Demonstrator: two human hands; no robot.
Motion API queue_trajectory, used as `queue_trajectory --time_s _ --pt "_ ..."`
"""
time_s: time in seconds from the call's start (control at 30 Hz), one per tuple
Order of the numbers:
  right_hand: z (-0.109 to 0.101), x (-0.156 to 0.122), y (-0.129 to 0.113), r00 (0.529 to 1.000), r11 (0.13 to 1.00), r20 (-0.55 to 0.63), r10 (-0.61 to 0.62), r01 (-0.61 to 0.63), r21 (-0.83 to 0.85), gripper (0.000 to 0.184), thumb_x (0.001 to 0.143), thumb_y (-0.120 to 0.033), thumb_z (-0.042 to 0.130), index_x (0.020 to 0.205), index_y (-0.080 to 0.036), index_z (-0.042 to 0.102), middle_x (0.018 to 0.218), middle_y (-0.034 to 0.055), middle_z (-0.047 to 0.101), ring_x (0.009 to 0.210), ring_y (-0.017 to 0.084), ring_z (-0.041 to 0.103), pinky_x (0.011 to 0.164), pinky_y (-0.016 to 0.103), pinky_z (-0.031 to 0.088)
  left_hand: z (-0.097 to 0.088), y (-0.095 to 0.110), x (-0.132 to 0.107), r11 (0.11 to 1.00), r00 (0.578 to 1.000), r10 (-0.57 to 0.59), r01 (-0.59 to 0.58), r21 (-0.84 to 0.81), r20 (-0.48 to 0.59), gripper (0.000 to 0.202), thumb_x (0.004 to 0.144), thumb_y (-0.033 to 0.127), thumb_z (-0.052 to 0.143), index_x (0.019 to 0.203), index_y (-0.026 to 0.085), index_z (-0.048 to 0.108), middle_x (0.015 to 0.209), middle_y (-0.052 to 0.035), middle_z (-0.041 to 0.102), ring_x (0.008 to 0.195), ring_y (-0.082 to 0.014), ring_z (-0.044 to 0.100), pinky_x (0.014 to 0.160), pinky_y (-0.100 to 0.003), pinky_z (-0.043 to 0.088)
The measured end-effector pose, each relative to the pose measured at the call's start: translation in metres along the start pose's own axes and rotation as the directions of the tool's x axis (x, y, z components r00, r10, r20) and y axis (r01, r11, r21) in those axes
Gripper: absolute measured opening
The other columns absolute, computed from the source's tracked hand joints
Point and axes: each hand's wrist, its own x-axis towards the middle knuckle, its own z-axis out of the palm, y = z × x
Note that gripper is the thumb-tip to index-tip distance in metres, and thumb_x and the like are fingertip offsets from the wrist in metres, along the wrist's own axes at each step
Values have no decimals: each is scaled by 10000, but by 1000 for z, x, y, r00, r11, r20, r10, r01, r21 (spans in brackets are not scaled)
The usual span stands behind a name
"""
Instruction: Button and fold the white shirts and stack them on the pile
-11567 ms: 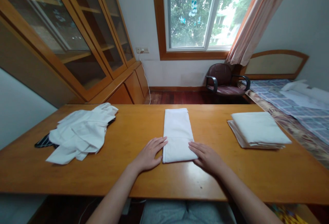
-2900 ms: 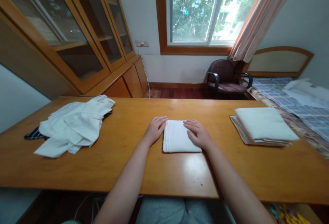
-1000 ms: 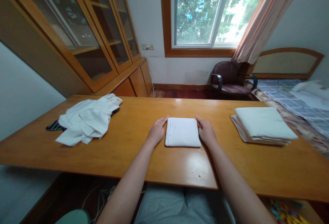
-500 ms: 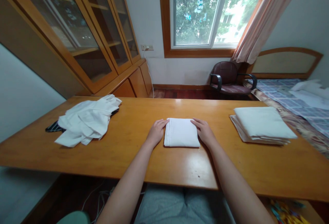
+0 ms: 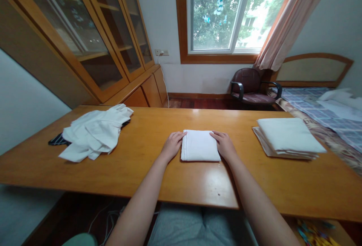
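Note:
A white cloth (image 5: pixel 201 146), folded into a neat square, lies flat on the wooden table (image 5: pixel 152 178) in front of me. My left hand (image 5: pixel 172 145) grips its far left corner, fingertips on top of the edge. At the far right corner, my right hand (image 5: pixel 224 143) holds the cloth the same way, its fingers bent over the edge. Both thumbs are mostly hidden. Several folded layers show along the cloth's left side.
On the left lies a crumpled heap of white cloth (image 5: pixel 93 133) over a dark striped piece (image 5: pixel 58 139). A stack of folded white cloths (image 5: pixel 288 136) sits on the right. Beyond the table stand a glass-door cabinet (image 5: pixel 124 76), an office chair (image 5: pixel 247 84) and a bed (image 5: pixel 313 106).
Both hands stay at the folded cloth's far corners. The view has shifted very slightly; nothing else has visibly moved.

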Motion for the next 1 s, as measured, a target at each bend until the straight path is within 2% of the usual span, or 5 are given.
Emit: queue_trajectory --time_s 0.2,0.5,0.63,0.77,1.0 --pt "-1 0 -2 999 999 -33 0 1 46 448 882 -105 484 1229 -296 695 1310 54 648 1162 253 564 1026 466 465 -1 4 0 1000 1000 -22 22 8 1 425 972 218 460 1375 313 559 1297 -37 625 1191 -212 521 1085 -417 426" --pt "-24 -3 -24 962 967 -267 -51 114 227 346 906 -175 441 1046 -251 748 1090 77 720 1051 247 611 967 439 491 3 7 1 990 997 -74 78 119 -33 377 968 242 492 1309 334 625 1294 -50 601 1215 -225 485 1099 -405 410" --pt "-31 -8 -42 964 951 -230 -134 190 245 296 923 -223 474 1028 -255 748 1027 73 730 1018 243 627 943 421 505 5 9 1 976 990 -129 137 170 -59 372 964 251 502 1289 369 637 1324 -59 580 1253 -243 449 1103 -435 396" --pt "-36 -11 -53 951 922 -149 -269 299 244 289 936 -250 493 1095 -248 735 1091 69 730 1032 229 637 967 418 500 6 9 1 957 980 -185 197 215 -76 383 955 261 510 1292 396 630 1345 -53 572 1289 -269 417 1085 -460 406" --pt "-34 -12 -62 882 871 33 -470 458 175 362 903 -356 602 1241 -248 674 1296 74 661 1224 274 562 1045 481 454 6 7 2 899 951 -284 307 312 -120 401 926 188 492 1238 357 680 1372 -64 564 1311 -311 403 1058 -495 424"
